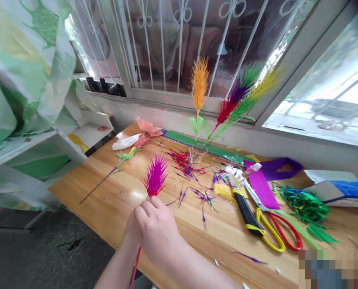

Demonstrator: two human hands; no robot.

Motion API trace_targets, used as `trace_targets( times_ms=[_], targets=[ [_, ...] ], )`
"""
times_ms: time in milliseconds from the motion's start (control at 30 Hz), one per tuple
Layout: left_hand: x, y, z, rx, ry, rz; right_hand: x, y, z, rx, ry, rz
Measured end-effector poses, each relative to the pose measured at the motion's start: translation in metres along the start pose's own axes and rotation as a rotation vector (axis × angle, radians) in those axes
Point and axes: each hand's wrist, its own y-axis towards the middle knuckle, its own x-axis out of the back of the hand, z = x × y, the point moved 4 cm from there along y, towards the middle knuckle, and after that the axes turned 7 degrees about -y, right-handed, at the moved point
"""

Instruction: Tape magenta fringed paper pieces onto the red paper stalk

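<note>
Both hands bunched together at bottom centre, right hand [157, 230] on top and covering most of the left hand [131, 233], so the left's grip can't be read; right fingers look closed around the base of the magenta plume [155, 176], pinching just under the fringe. A red stem [135, 263] drops below the hands toward the frame edge, its end cut off. Plume stands upright over the wooden table [106, 192], near the front edge. Judgement: very light, thin fringed spikes that bend or crush easily, stem probably stiff wire under slick wrap; hold at the stem just under the head, never the fringe. Outward: loose purple and red trimmings [194, 176] scattered just beyond, a finished pink flower stem [127, 152] lying left, a clear vase [198, 152] with an orange plume [199, 84] and mixed-colour ones by the window. Right side: utility knife [247, 212] beside red-handled scissors [272, 224], purple ribbon [263, 184], green clippings [305, 206]. Bottom right corner is blurred out; fingertips hidden.
</note>
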Motion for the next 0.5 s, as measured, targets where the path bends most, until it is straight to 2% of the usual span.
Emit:
trace_targets(
  times_ms=[33, 67, 100, 167, 233, 300, 367, 433, 500],
  targets=[
    [-0.005, -0.005, -0.005, -0.072, 0.065, -0.059, -0.006, 0.005, 0.0, 0.0, -0.015, 0.029],
    [-0.007, -0.011, -0.016, -0.256, 0.279, -0.222, -0.011, 0.01, 0.001, -0.005, -0.021, 0.047],
    [-0.013, -0.017, -0.025, -0.375, 0.501, -0.301, -0.016, 0.014, 0.002, -0.012, -0.023, 0.055],
    [-0.023, -0.024, -0.036, -0.465, 0.778, -0.367, -0.025, 0.023, 0.007, -0.026, -0.029, 0.062],
    [-0.025, -0.024, -0.039, -0.432, 0.838, -0.383, -0.03, 0.032, 0.016, -0.046, -0.036, 0.069],
    [-0.016, -0.019, -0.035, -0.31, 0.703, -0.379, -0.027, 0.037, 0.026, -0.079, -0.046, 0.069],
    [-0.002, -0.013, -0.022, -0.129, 0.425, -0.324, -0.016, 0.036, 0.034, -0.051, -0.019, 0.058],
    [0.009, -0.007, -0.006, 0.072, 0.053, -0.165, 0.003, 0.029, 0.035, 0.095, 0.076, 0.042],
    [0.012, -0.003, 0.007, 0.276, -0.431, 0.092, 0.02, 0.019, 0.018, 0.155, 0.112, 0.021]
  ],
)
